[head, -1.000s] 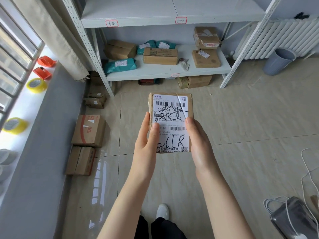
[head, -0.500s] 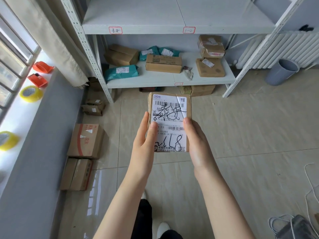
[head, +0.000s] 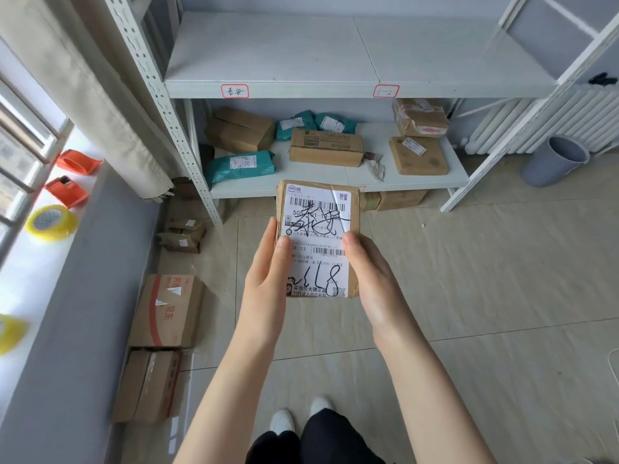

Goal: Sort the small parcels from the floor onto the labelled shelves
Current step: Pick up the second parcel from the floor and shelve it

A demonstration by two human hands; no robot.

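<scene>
- The small parcel (head: 318, 239) is held flat with its printed label facing up toward the camera, probably so the handwritten marking can be read and matched to a shelf tag (the scrawl looks like the one on the left tag (head: 235, 91), though I would not swear to it).
- It sits in the air in front of the shelf unit (head: 335, 88), above the floor tiles and touching nothing but the hands.
- The left hand (head: 268, 279) wraps the parcel's left edge, thumb lying on the label and fingers hidden underneath.
- The right hand (head: 371, 279) clasps the right edge the same way, thumb on top.
- Both forearms reach forward, roughly level, wrists straight.
- The lower shelf (head: 335, 182) already carries several boxes and teal bags; more boxes (head: 167, 309) lie on the floor by the wall.
</scene>
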